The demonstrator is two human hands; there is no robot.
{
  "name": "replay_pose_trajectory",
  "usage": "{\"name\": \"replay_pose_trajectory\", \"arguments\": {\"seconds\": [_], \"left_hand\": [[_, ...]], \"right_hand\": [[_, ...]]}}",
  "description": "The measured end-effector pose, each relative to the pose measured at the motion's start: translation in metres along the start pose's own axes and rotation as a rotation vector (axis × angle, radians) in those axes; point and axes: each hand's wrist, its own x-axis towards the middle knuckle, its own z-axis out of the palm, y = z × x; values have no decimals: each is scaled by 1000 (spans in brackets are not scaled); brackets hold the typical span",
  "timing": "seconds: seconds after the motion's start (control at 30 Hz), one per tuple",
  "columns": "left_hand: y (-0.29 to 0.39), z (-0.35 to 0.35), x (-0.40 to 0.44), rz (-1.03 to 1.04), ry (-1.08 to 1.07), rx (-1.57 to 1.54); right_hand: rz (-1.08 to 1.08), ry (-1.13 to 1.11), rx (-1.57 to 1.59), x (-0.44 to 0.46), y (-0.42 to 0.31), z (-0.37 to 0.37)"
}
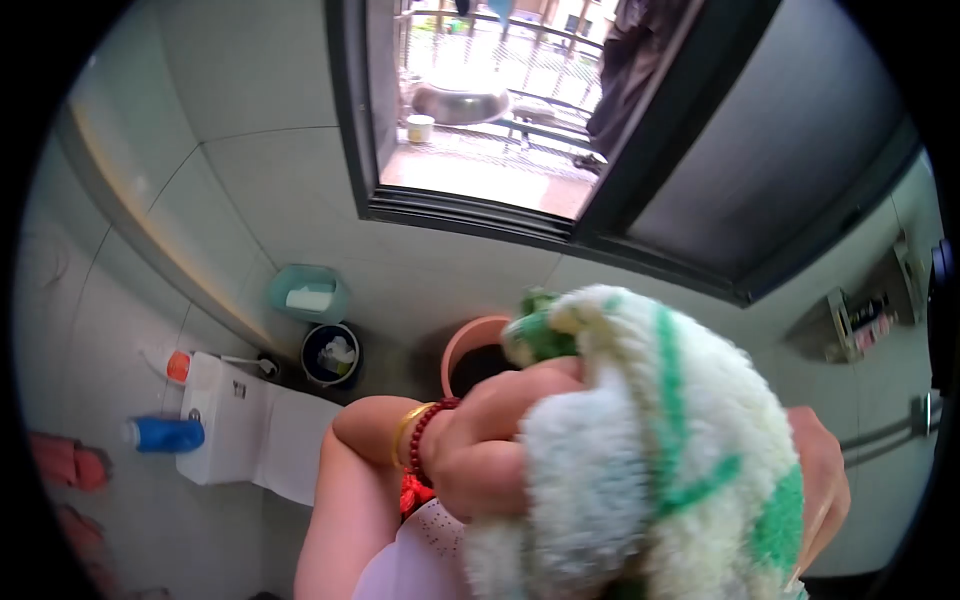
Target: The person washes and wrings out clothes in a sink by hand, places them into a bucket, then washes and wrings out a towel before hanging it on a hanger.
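Shaggy white-and-green cloth (690,430), approx. 4 o'clock, round peach plastic bucket (457,349) at its 10; bunching apparently the step. Bare L hand (482,440), at 9, fisted round a fold; bare R hand (822,485), at 3, grip hidden, can't tell. Next move prob. calls for firm L hold.

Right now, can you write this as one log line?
left hand: gripping cloth; right hand: against cloth, grip unclear; cloth: white-green, bunched; bucket: pink, partly hidden
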Motion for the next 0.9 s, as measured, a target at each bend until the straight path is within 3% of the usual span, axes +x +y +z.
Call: {"name": "replay_pose_trajectory", "arguments": {"seconds": [0.03,0.07,0.13,0.17,0.2,0.4,0.53,0.63,0.7,0.73,0.77,0.8,0.83,0.9], "left_hand": [[-1,4,2,0,-6,-7],[1,3,0,-20,-2,-1],[8,4,-2,-54,17,12],[7,3,-3,-60,21,6],[7,-1,-4,-76,30,-3],[7,-14,-17,-237,123,-77],[14,-26,-30,-363,344,-128],[15,-42,-33,-422,516,-148],[17,-56,-32,-465,578,-94],[16,-63,-28,-508,580,-34],[16,-69,-22,-606,534,64],[13,-70,-15,-703,483,154],[6,-68,-12,-769,590,49],[-14,-60,-15,-764,527,168]], "right_hand": [[-158,-41,-34,0,2,4],[-121,180,6,-5,0,22],[-91,398,85,-9,10,29],[10,357,352,-9,17,27],[45,307,350,-6,22,23],[49,54,-2,6,36,2],[77,-10,-57,-1,35,-10],[219,-1,-50,-22,35,-34],[419,434,-138,-56,28,-47],[378,522,-109,-73,36,-65],[550,828,-122,-84,31,-69],[616,802,-240,-97,32,-85],[688,877,-129,-112,35,-90],[825,971,24,-136,42,-82]]}}
